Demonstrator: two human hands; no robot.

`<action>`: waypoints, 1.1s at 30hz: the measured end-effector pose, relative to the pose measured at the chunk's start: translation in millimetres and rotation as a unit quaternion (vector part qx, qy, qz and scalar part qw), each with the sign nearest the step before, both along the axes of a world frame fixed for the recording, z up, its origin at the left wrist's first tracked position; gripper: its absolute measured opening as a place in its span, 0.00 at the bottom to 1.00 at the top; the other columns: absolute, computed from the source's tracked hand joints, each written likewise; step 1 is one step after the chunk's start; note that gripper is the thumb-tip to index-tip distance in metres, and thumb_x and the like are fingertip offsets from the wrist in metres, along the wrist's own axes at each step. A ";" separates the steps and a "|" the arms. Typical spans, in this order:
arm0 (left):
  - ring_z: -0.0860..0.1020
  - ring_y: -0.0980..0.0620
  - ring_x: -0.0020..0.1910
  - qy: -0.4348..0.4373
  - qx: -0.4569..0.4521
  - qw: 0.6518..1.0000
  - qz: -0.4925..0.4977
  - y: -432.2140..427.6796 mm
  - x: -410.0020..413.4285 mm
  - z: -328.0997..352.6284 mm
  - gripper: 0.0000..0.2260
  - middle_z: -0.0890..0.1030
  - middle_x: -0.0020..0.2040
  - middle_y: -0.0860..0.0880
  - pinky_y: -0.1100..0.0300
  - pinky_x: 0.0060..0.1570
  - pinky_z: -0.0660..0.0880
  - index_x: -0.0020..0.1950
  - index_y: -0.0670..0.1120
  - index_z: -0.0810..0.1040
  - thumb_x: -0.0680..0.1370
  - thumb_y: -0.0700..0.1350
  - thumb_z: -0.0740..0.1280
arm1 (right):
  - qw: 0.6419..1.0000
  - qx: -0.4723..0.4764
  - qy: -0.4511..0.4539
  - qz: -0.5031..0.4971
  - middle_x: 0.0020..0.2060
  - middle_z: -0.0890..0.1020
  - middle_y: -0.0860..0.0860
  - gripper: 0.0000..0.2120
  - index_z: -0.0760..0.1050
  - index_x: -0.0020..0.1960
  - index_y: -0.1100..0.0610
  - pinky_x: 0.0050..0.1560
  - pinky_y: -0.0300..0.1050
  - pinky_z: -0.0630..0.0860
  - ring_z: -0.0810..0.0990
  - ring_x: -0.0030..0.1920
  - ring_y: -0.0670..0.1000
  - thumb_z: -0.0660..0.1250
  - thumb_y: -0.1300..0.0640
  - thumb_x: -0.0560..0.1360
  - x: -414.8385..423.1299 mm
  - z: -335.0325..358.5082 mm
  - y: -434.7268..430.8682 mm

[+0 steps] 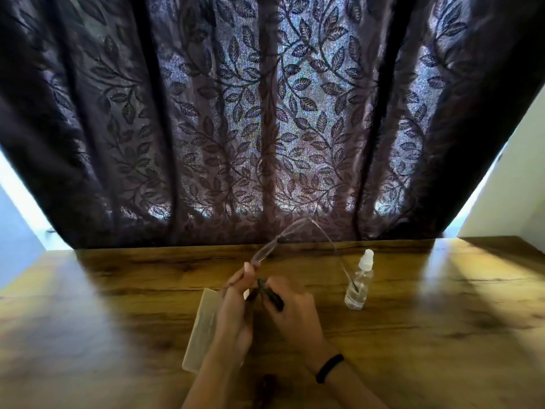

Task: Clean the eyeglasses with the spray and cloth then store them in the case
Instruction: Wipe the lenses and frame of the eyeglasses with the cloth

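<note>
The eyeglasses (290, 236) have a thin clear frame and are held up above the wooden table (413, 320), one temple arm reaching down to the right in front of the spray bottle (358, 286). My left hand (236, 305) pinches the near end of the frame. My right hand (290, 308) grips a dark temple tip or dark cloth piece (272, 296) beside it; I cannot tell which. The pale translucent case (202, 326) lies flat on the table under my left hand, partly hidden.
A dark leaf-patterned curtain (265, 128) hangs along the table's far edge. A black band (328, 368) circles my right wrist. A small dark object (268, 382) lies on the table between my forearms.
</note>
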State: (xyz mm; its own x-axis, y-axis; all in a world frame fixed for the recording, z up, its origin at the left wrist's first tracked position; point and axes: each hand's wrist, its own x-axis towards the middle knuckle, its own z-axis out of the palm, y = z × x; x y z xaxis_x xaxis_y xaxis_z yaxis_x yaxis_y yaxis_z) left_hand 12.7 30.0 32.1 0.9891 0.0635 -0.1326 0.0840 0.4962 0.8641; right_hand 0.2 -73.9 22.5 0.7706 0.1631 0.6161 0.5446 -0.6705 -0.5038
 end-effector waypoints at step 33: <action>0.71 0.53 0.38 0.004 -0.004 0.998 0.066 -5.2 0.9 21.5 0.11 0.74 0.36 0.47 0.61 0.43 0.67 0.52 0.38 0.78 0.76 0.44 0.63 | 0.993 0.054 0.098 -0.024 0.39 0.81 0.53 0.03 0.74 0.42 0.58 0.43 0.46 0.77 0.78 0.40 0.48 0.67 0.60 0.73 -0.1 -0.2 -4.3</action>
